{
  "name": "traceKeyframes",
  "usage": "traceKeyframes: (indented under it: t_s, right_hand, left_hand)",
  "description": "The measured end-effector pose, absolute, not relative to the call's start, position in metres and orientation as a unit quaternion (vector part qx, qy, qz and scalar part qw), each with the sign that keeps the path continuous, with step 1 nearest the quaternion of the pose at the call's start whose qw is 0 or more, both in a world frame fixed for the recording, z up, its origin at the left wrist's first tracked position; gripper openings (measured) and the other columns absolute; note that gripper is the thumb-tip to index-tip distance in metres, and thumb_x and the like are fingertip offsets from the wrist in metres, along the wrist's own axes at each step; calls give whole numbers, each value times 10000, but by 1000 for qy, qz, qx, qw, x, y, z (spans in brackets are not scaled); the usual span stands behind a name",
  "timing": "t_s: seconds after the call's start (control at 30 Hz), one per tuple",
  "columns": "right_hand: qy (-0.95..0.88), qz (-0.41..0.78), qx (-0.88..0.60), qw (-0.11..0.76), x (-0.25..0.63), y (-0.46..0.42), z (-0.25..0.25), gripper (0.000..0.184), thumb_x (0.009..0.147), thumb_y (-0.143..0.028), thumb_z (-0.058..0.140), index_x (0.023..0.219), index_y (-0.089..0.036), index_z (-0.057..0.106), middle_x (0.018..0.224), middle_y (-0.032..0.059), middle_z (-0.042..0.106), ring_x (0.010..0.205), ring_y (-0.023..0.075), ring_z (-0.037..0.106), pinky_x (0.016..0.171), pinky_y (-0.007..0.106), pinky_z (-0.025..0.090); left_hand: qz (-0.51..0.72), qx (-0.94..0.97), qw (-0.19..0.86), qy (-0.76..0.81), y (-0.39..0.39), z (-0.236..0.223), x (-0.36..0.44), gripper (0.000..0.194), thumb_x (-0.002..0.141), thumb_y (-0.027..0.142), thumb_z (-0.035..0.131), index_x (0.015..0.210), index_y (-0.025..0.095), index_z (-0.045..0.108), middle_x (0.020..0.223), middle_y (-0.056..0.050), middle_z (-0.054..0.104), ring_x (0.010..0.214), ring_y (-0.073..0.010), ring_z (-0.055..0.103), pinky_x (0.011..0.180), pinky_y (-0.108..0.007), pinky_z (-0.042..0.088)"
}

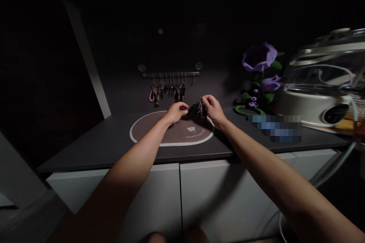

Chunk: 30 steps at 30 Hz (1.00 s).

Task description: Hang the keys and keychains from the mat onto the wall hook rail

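Observation:
Both my arms reach over a dark countertop (94,140). My left hand (176,112) is closed in a pinch at one side of a dark bunch of keys (197,109). My right hand (212,109) grips the other side of the same bunch, fingers curled round it. The keys hang just above an oval brown mat (148,129) with a white border. On the wall behind, a rail with hooks (171,74) carries several more key bunches (168,91), one with a pink loop.
A purple artificial flower arrangement (259,64) stands at the right. Further right is a white appliance with a clear lid (322,83) and a cable. White cabinet doors (199,193) sit under the counter. A slanted white panel (88,60) rises at the left.

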State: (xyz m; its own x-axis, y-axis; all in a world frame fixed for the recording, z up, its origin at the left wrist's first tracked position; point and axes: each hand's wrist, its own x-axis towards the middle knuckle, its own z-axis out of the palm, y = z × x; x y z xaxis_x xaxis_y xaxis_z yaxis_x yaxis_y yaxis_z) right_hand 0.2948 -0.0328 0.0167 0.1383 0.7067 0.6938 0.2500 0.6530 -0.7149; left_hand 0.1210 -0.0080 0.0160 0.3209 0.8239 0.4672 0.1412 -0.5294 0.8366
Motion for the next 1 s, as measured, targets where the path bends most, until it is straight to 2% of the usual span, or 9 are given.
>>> traceKeyframes:
  t_s: [0.17,0.27,0.47,0.77,1.0]
  right_hand:
    - [-640,153,-390,645,294,-35,19,306,756,-483,518,785,-178,530,702,-8,522,643,109,449,640,245,387]
    - [-667,135,-393,618,292,-37,19,323,751,-491,525,780,-171,553,732,12,553,674,123,472,657,253,392]
    - [-694,153,-369,599,288,-39,19,326,743,-487,546,778,-164,575,736,23,577,698,129,498,679,261,408]
    - [-677,242,-349,601,284,-39,19,352,683,-489,611,790,-153,602,708,10,581,632,101,486,635,251,413]
    - [-672,258,-354,596,283,-42,19,349,655,-472,639,811,-162,611,777,25,611,687,117,523,675,267,434]
  left_hand:
    - [520,730,328,300,-20,23,123,161,711,125,592,865,136,637,861,-63,646,805,-135,565,818,-305,423]
    - [536,731,321,276,-24,25,127,176,712,170,608,880,140,649,880,-67,656,814,-146,572,810,-299,423]
    - [534,739,318,260,-23,21,133,176,714,273,611,801,131,667,801,-55,664,746,-149,566,743,-277,420]
    - [561,693,369,263,-18,18,133,145,686,267,609,723,130,638,678,-10,622,645,-116,519,644,-237,393]
    - [587,646,401,279,-19,21,131,138,675,265,627,713,134,648,658,-1,619,632,-108,513,646,-237,389]
